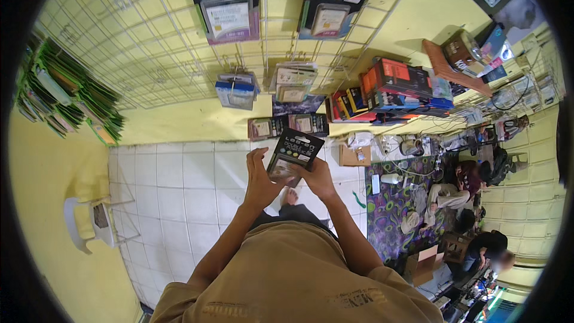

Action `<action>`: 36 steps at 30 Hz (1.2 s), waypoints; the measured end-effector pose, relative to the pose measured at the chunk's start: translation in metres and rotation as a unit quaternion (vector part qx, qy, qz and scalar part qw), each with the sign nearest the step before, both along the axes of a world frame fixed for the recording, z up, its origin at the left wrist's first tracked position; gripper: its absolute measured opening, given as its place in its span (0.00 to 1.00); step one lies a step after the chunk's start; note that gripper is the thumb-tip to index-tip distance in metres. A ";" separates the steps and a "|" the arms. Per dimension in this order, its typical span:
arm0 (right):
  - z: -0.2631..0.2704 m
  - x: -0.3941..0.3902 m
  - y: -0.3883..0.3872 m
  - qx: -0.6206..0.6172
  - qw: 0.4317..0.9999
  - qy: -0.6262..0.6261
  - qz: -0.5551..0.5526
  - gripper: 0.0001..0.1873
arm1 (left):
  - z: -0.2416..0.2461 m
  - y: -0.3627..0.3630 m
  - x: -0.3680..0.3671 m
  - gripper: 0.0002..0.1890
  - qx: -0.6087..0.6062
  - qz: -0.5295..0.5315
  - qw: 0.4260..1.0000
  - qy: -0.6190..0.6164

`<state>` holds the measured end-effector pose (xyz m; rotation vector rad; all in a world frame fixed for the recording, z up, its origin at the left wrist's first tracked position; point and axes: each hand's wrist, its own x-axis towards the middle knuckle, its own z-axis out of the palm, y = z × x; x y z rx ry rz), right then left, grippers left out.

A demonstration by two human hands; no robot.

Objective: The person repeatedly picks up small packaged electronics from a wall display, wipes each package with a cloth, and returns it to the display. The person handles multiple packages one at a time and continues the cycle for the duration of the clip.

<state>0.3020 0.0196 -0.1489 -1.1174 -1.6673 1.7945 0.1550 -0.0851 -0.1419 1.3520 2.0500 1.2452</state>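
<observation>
A black-carded battery blister pack [296, 148] is held in front of my torso, tilted, its printed front facing up. My right hand [319, 179] grips its lower right side with the thumb across the front. At the lower left edge is my left hand [262, 184], its thumb against the pack's bottom and its forefinger raised clear of the card. Any fingers behind the card are hidden. Just beyond the pack, similar battery packs [268, 128] rest in a row near the wall's foot. Two larger-looking ones, a left pack [228, 18] and a right pack [328, 20], hang from the wire grid.
The white wire grid [170, 22] also carries small hanging packs [293, 81]. Stacked boxes [399, 80] stand right, below a wooden shelf [453, 69]. Green-edged packets [67, 89] hang left above a white chair [96, 224]. People sit near a patterned mat [381, 215].
</observation>
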 end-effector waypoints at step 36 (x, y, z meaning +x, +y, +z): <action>0.178 -0.073 0.181 0.521 0.820 0.067 -0.229 0.31 | 0.199 0.189 -0.029 0.52 0.213 0.024 0.952 0.219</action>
